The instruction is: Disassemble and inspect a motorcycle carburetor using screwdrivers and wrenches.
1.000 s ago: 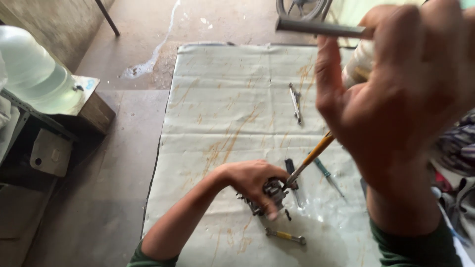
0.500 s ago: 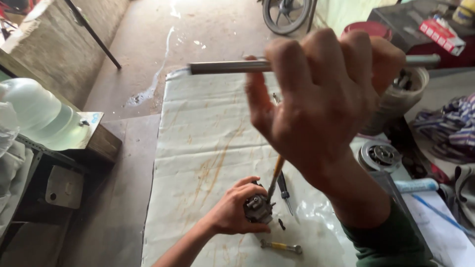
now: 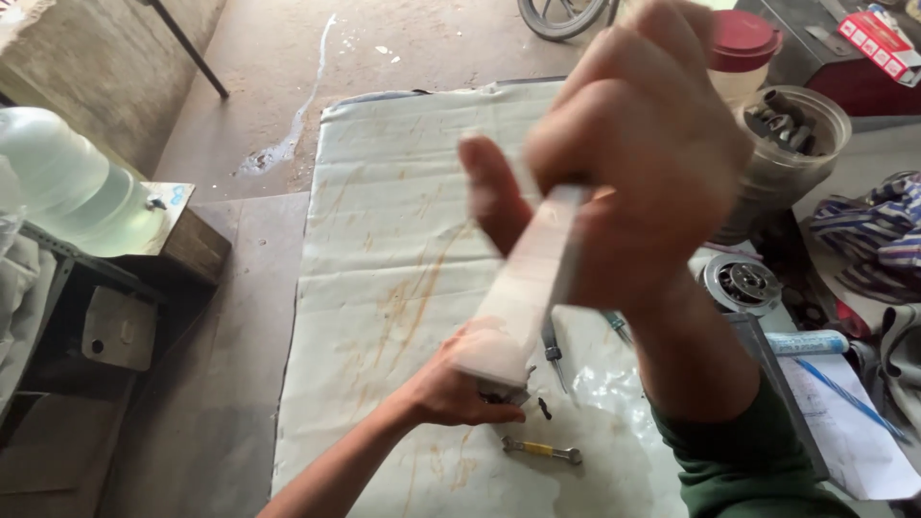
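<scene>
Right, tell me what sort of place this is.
Probably a small repair workshop, worked on the floor. A stained white sheet is spread over bare concrete, a small spanner lies on it, and a metal tub of engine parts stands beside a wheel.

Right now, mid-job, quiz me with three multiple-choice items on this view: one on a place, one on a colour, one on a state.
1. Where does the small wrench lie?
A. on the white sheet, near the left hand
B. inside the metal pot
C. on the water jug

2. What colour is the lid of the tub at the top right?
A. blue
B. red
C. black

3. How is the right hand?
A. flat on the sheet
B. open and idle
C. raised, closed round a bar

Answers: 1 A, it rests on the sheet just beside the left hand. 2 B, the lid is red. 3 C, its fingers wrap the blurred metal bar.
</scene>
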